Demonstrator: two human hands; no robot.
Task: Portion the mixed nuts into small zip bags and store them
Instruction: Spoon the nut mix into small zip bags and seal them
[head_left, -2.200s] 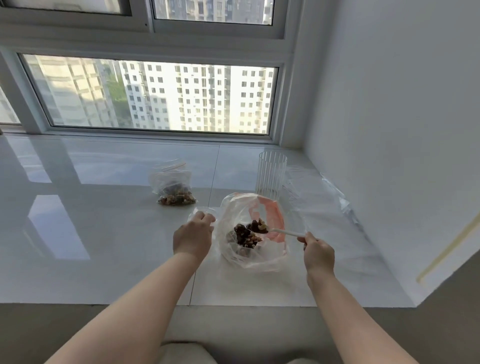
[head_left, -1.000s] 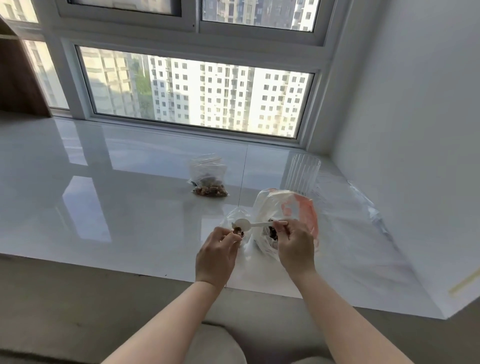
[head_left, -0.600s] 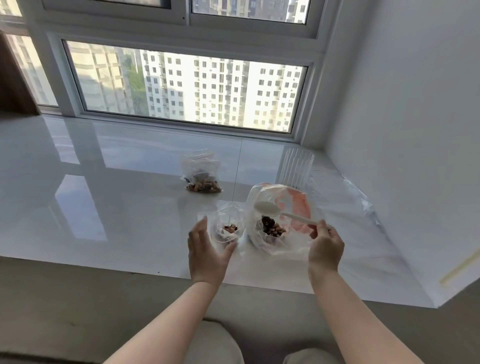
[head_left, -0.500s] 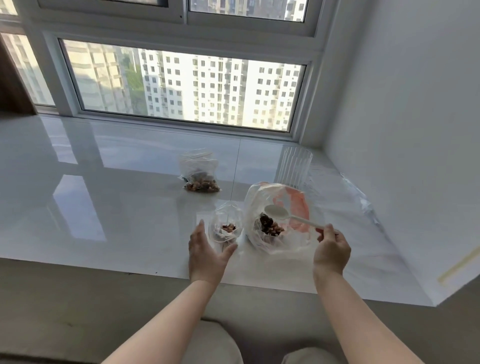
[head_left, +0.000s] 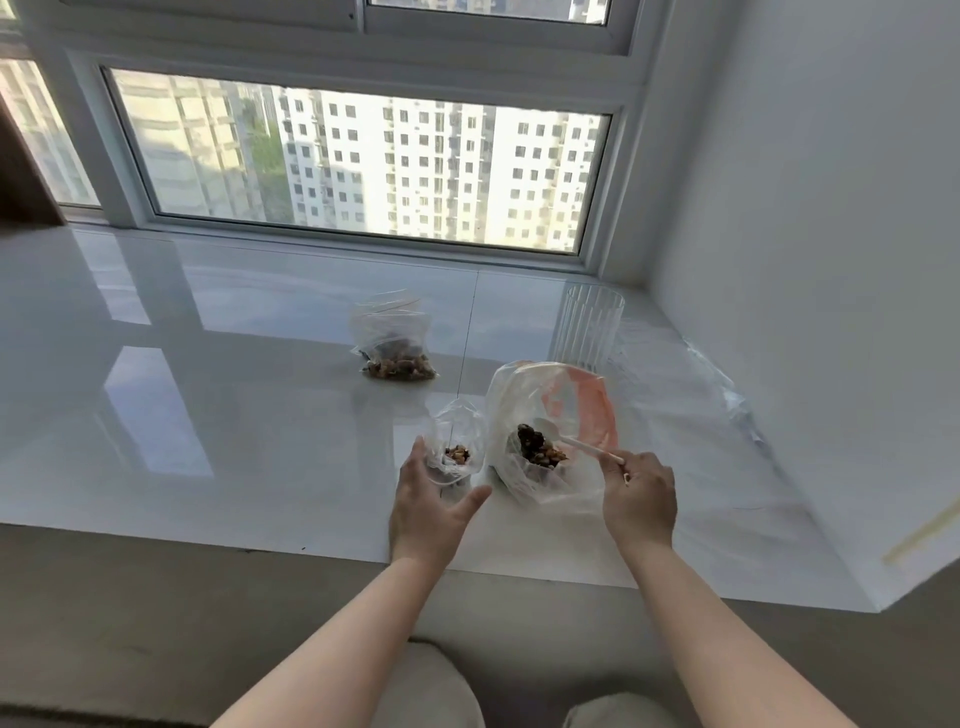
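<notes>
A large clear bag (head_left: 550, 410) with an orange patch stands open on the white sill and holds a pile of mixed nuts (head_left: 540, 449). My right hand (head_left: 641, 496) pinches the handle of a white plastic spoon (head_left: 576, 442), whose bowl is down among those nuts. Left of it stands a small open zip bag (head_left: 457, 441) with a few nuts at its bottom. My left hand (head_left: 428, 501) cups this small bag from the near side, fingers straight and thumb spread. A second small zip bag (head_left: 392, 340) holding nuts lies farther back.
A ribbed clear glass (head_left: 589, 327) stands behind the large bag. Flat clear plastic bags (head_left: 696, 384) lie along the right, near the wall. The glossy white sill (head_left: 208, 415) stretches far to the left; its front edge runs just below my wrists.
My right hand carried the spoon from over the small bag back into the large bag and lowered it into the nuts. My left hand let go of the small bag's rim and now cups it.
</notes>
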